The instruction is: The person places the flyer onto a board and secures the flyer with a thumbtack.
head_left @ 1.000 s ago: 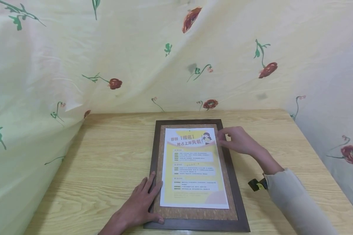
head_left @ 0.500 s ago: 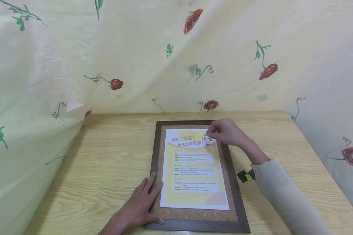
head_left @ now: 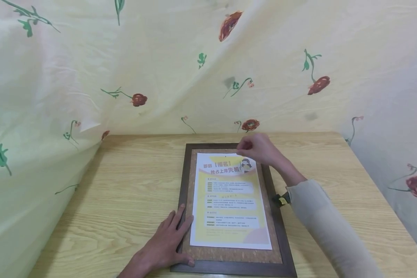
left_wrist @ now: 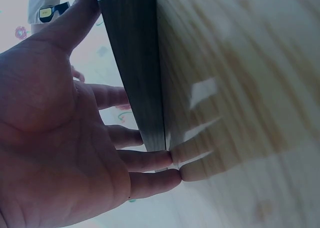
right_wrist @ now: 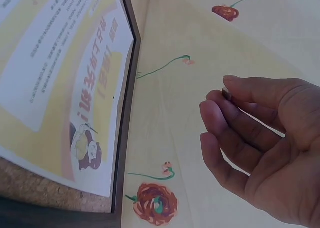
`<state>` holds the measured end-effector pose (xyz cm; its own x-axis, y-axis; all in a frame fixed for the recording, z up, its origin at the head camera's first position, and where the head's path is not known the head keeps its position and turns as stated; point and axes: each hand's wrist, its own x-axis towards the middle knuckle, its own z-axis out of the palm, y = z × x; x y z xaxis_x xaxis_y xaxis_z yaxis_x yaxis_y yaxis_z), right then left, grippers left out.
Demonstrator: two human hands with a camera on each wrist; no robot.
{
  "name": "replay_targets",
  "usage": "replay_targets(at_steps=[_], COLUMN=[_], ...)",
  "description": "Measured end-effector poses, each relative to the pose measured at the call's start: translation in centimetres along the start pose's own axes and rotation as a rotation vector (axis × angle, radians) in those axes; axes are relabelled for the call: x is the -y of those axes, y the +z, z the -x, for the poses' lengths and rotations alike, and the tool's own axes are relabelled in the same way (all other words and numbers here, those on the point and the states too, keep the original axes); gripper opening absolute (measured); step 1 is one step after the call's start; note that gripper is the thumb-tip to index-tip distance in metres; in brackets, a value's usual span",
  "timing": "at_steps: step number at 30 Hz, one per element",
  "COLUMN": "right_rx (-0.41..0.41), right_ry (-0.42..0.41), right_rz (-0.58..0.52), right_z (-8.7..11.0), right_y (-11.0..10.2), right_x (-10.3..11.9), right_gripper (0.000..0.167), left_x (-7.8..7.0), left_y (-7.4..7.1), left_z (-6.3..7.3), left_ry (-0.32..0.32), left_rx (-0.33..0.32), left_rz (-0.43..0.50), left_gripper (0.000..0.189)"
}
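A printed yellow-and-white poster (head_left: 231,200) lies on a cork board (head_left: 236,254) with a dark wooden frame (head_left: 234,267). Near the poster's top edge is a small dark dot. My left hand (head_left: 161,243) rests, fingers spread, on the frame's left side, thumb near the lower left corner; in the left wrist view its fingers are fairly straight. Above the top right of the board hovers my right hand (head_left: 258,148). In the right wrist view its thumb and index finger pinch a tiny dark thumbtack (right_wrist: 226,93), mostly hidden by the fingertips.
The board lies on a light wood-grain table (head_left: 132,173). A flower-printed cloth (head_left: 166,69) hangs behind the table and along both sides. A dark strapped device (head_left: 280,199) sits at my right wrist, beside the frame's right side.
My right hand has moved left and farther back, from the poster's right edge to above the top of the board. My left hand stays on the frame.
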<state>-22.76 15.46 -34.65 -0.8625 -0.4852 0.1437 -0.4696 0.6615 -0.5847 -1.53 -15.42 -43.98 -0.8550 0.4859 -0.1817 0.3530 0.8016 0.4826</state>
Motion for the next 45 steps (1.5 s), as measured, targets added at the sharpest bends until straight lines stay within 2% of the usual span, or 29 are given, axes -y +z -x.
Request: replay_targets(at_steps=[8,20,32,39,45], right_rx=[0.012,-0.012,-0.012,-0.007,-0.009], right_ry=[0.008,0.029,0.121,0.185,0.197], right_rz=[-0.052,-0.124,-0.172,-0.158,-0.157], right_z=[-1.1,-2.9,-3.7,-3.9,-4.0], right_y=[0.6,2.1,3.2,3.9,4.5], right_x=[0.2,-1.0,-1.6,-1.6,-2.0], right_gripper=[0.008,0.011,0.012,0.016,0.016], left_x=[0.0,0.1,0.0,0.0,0.0], left_y=[0.0,0.3,0.0,0.0,0.1], left_z=[0.0,-0.1,-0.1,0.0,-0.1], left_ry=[-0.005,-0.019,-0.022,-0.022,-0.020], left_rx=[0.002,0.009,0.012,0.010,0.010], left_rz=[-0.011,-0.015,-0.012,-0.010,-0.014], left_gripper=[0.119,0.118,0.118,0.118,0.119])
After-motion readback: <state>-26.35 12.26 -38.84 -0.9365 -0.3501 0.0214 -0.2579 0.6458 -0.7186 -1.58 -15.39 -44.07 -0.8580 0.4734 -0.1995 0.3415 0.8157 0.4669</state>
